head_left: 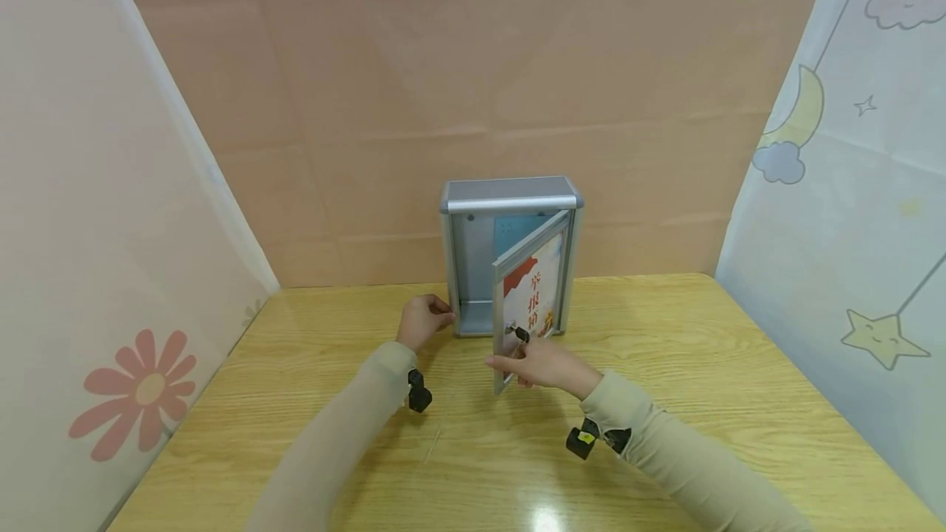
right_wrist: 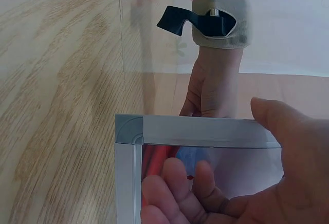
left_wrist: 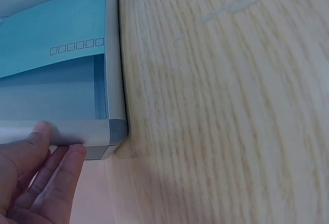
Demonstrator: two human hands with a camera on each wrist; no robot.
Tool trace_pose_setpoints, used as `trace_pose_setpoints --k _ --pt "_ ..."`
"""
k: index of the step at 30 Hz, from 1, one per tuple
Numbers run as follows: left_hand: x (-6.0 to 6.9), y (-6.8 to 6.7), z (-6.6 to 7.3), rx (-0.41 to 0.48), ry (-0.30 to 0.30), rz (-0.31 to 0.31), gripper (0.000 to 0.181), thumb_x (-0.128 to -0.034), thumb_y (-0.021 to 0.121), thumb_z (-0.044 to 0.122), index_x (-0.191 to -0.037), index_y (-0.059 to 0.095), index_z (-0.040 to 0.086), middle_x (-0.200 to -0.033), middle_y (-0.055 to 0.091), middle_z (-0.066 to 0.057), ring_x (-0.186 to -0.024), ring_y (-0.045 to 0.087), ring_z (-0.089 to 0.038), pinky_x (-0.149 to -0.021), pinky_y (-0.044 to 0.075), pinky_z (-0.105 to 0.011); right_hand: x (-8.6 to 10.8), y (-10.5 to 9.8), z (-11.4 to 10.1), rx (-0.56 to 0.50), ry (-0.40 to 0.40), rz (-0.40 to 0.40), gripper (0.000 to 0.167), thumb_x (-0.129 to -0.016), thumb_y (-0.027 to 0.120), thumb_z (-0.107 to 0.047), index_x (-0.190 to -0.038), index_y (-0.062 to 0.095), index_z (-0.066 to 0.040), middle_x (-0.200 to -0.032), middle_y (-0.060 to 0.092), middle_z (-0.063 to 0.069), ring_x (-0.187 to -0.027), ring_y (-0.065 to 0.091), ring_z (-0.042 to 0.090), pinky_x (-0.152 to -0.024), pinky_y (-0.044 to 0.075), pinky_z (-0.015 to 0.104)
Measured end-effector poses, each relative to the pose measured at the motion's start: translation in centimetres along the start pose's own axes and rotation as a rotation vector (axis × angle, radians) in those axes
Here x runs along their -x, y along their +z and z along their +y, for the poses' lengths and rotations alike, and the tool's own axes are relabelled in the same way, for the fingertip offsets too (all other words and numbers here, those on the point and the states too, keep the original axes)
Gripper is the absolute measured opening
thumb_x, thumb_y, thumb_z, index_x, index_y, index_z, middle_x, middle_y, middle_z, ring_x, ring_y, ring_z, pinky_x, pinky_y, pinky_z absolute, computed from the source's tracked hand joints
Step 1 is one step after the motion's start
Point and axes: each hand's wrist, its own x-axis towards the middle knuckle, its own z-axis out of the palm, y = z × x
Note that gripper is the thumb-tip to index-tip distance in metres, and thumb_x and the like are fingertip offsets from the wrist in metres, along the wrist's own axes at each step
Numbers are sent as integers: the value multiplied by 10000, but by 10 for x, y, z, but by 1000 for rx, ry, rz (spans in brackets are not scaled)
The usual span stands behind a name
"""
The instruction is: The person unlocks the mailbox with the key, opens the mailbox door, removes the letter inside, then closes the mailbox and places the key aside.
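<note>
A silver-framed metal report box (head_left: 509,194) stands upright against the back wall, its door (head_left: 534,282) swung partway out on the right side. My left hand (head_left: 424,321) holds the box's left side near the bottom; the left wrist view has the thumb on the front rim and fingers along the outer wall. At the door's free edge, low down, my right hand (head_left: 550,366) grips the frame (right_wrist: 205,131), thumb at the edge and fingers bent before the front panel. A black-headed key (head_left: 521,334) sticks out of the door. Inside leans a blue envelope (left_wrist: 67,29) with printed squares.
The box is on a wood-grain table (head_left: 355,466). Behind it hangs a pinkish-tan wall covering (head_left: 458,64), with patterned white sheets at left and right. Black wrist-worn devices (head_left: 418,392) sit on both sleeves.
</note>
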Motion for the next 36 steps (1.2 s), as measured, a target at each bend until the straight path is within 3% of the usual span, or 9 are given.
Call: trace_pose_setpoints --k 5,10,14,24,29,36 --pt "0 0 0 9 10 -8 108 -853 729 64 -898 674 -18 -838 688 -143 -744 681 -234 -655 567 -304 2 -3 8 -39 -13 -19 590 -883 563 -623 -752 661 -56 -662 631 92 -569 496 167 -557 387 275" --pt "0 0 0 27 -4 4 112 -845 737 63 -893 671 -14 -837 684 -141 -750 679 -246 -654 562 -301 7 -14 23 -124 -60 -95 511 -896 613 -534 -884 674 -27 -819 688 138 -768 648 257 -724 540 381" --pt "-1 2 -1 32 -4 3 120 -841 742 69 -894 671 -12 -839 682 -137 -756 678 -247 -649 559 -296 17 -26 36 -189 -80 -153 447 -902 648 -446 -932 630 -1 -871 671 158 -831 657 279 -791 554 440" --pt "-5 4 -2 21 14 7 131 -830 755 72 -878 667 -12 -834 679 -134 -790 677 -301 -635 547 -283 40 -56 74 -269 -141 -259 293 -930 641 -302 -976 594 -17 -880 637 82 -862 631 237 -837 553 427" --pt "-5 4 -2 5 15 9 126 -828 756 70 -877 672 -10 -831 681 -127 -781 670 -288 -626 539 -276 50 -73 92 -278 -164 -296 344 -934 629 -259 -1098 577 39 -959 621 90 -897 611 217 -840 546 376" --pt "-6 4 -3 8 7 11 127 -824 759 73 -869 669 -4 -827 676 -119 -762 661 -265 -625 531 -269 63 -97 118 -304 -188 -311 577 -947 601 -204 -1370 391 129 -1227 574 193 -1058 598 267 -891 524 378"
